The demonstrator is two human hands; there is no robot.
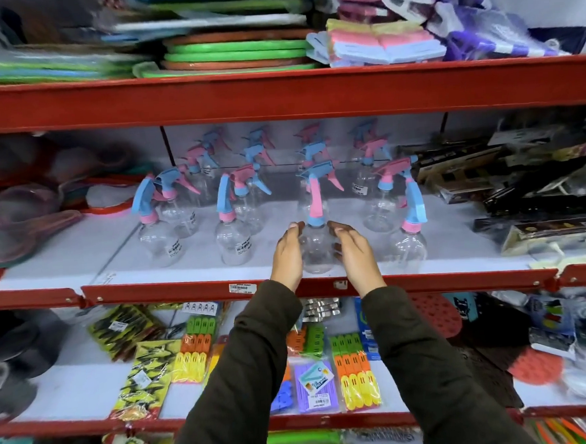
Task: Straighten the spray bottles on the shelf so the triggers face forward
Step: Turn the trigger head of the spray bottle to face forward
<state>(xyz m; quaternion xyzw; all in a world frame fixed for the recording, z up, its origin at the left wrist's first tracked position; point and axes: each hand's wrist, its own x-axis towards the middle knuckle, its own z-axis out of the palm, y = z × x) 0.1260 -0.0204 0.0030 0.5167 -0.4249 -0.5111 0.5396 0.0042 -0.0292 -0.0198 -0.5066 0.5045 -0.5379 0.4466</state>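
Grip: left hand (286, 253) and right hand (355, 252) cup the clear body of one spray bottle (317, 244) from either side, fingers curled loosely against it; whether they press firmly or only rest cannot be told.

Held item: clear bottle, pink neck, blue head, upright, at the front edge of the middle shelf (186, 292), about midway along it. Its pink trigger hangs toward the viewer.

Step, as judged: squaring this bottle in the front row. Next move calls for a small twist about its upright axis, then release without tipping it off the edge.

Neighbours: front-left bottle (158, 230) and second front bottle (232, 232) to its left; front-right bottle (410, 235) to its right, head leaning. Rear rows (256, 152) show heads pointing various ways.

Obscured: rear bottles overlap; their trigger directions are unclear. Shelf ends are blurred. Price label (242, 287) on the front rail is unreadable. Goods above and below are indistinct.
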